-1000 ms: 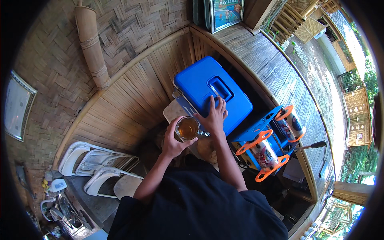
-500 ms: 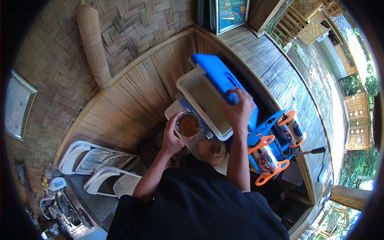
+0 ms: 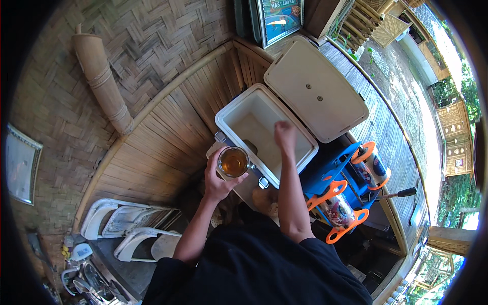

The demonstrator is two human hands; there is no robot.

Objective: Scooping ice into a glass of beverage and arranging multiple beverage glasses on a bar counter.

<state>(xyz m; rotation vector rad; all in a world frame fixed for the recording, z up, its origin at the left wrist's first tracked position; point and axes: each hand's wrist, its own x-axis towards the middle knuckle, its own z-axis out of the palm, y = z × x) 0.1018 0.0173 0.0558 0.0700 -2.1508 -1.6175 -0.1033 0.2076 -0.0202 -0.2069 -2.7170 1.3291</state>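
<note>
My left hand [image 3: 217,179] is closed around a clear glass mug [image 3: 234,161] of amber-brown drink, held beside the near edge of a cooler box. The cooler box [image 3: 239,113] has pale inner walls and metal latches, and a dark shape lies at its bottom. Its lid [image 3: 312,91] is swung fully back, pale underside up, leaning on the bamboo counter. Over the box's opening is my right hand [image 3: 285,134], smeared by motion, so I cannot make out its fingers.
Right of the cooler stands a blue frame with orange-ended clear cylinders [image 3: 339,211] and a black-handled lever [image 3: 406,192]. A brown round object [image 3: 264,201] sits near my body. Folded white chairs [image 3: 124,211] stand at left. A framed picture [image 3: 281,21] stands behind.
The blue lid has swung from partly raised to fully back. My right hand has let go of it and moved left over the box. My left hand still holds the mug.
</note>
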